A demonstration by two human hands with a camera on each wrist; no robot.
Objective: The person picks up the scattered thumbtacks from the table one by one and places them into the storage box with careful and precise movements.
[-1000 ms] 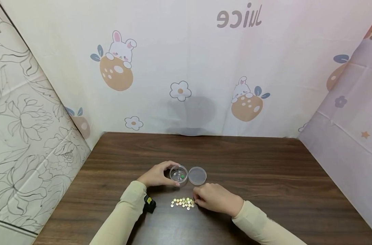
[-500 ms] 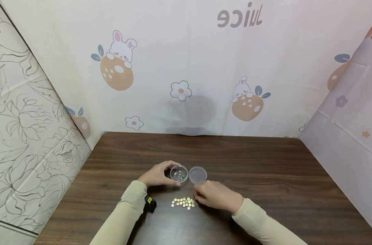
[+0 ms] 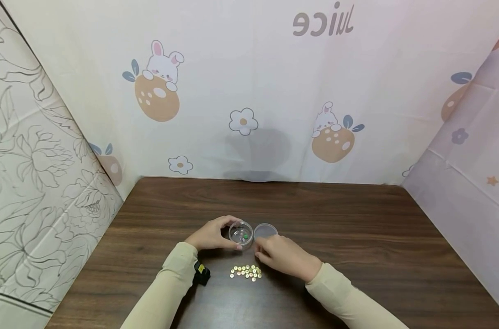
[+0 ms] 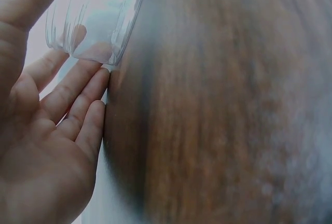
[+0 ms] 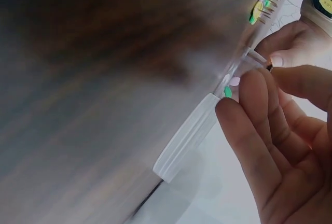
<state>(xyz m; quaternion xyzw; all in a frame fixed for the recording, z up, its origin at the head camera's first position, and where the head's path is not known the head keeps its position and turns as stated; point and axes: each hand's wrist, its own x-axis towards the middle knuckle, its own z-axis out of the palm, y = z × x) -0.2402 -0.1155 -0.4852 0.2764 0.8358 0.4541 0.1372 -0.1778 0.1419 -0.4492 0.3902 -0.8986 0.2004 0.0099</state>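
In the head view my left hand (image 3: 210,235) holds a clear round plastic container (image 3: 246,245) between thumb and fingers. A green thumbtack (image 5: 227,92) and a pale lilac thumbtack (image 5: 235,81) lie inside it. My right hand (image 3: 288,258) is bent close to the container's right front side. Its thumb and index finger pinch a small dark-tipped thumbtack (image 5: 270,67), mostly hidden by the fingertips. Nearer me lies a cluster of gold-backed thumbtacks (image 3: 246,271); the right wrist view shows their coloured heads down and points up.
A round translucent lid (image 3: 266,230) lies right of the container, partly covered by my right hand. A black device (image 3: 201,273) is strapped at my left wrist. The brown wooden table (image 3: 356,219) meets a printed curtain (image 3: 208,151) at the back.
My right hand has moved from beside the thumbtack cluster up and left toward the container, now overlapping the lid's front edge. My left hand and the container stay in place.
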